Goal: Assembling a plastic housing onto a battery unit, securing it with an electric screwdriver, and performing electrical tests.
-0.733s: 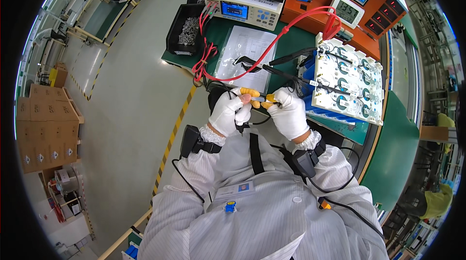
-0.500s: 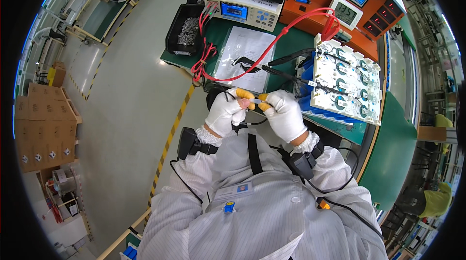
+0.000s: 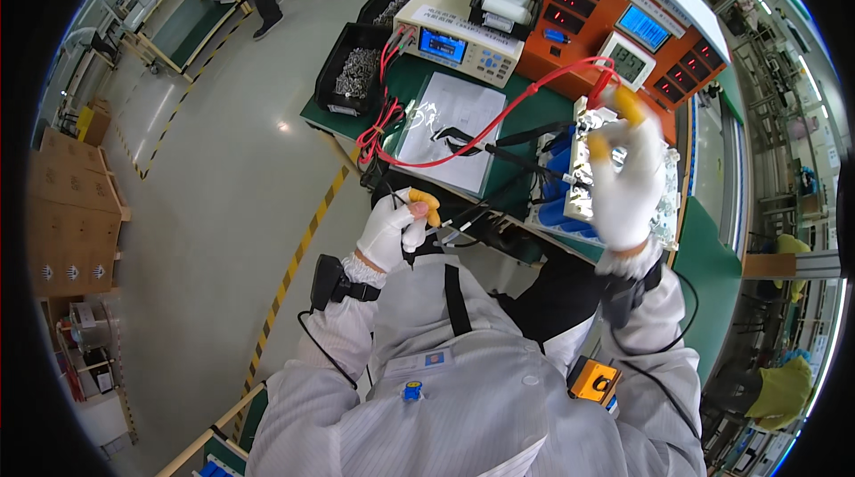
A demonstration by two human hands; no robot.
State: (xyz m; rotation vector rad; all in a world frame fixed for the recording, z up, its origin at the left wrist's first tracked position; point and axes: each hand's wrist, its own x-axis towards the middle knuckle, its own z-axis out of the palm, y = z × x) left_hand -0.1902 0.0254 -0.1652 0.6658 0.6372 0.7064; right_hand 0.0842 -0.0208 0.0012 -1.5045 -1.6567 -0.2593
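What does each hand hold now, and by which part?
The left hand pinches a thin black wire near its end. The right hand is raised over the battery tray; whether it holds anything cannot be told.

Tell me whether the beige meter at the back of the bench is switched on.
On: the beige meter has a lit blue display on its front, with red leads plugged in.
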